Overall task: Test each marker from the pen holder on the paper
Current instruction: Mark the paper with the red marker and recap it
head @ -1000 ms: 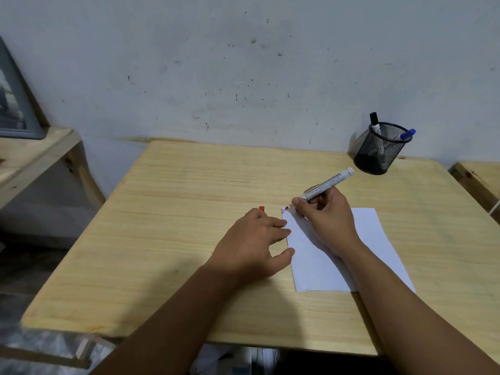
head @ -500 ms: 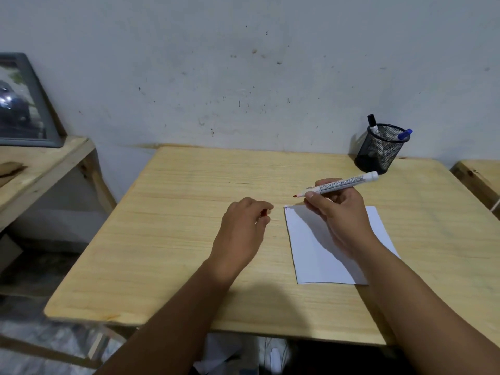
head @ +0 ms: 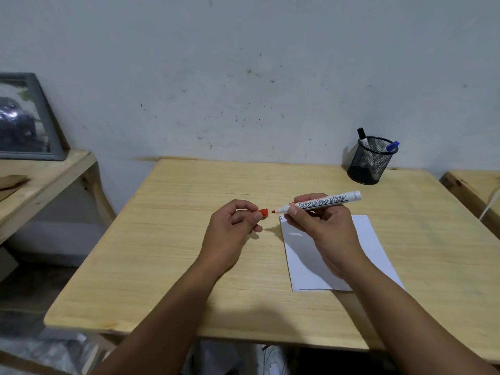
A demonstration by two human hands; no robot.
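Wooden table [head: 167, 266]: right hand [head: 322, 228] gripped red marker [head: 319, 203]; left hand [head: 230, 231] pinched cap [head: 263, 212]. Recapping wanted cap and tip aligned, pressed straight.

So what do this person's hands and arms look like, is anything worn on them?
Nothing is worn. The left hand and right hand are bare: no gloves, rings or watch show. Both forearms are bare too, as far as the bottom edge of the view, with no sleeve, strap or cable on them. The nails are short and unpainted.
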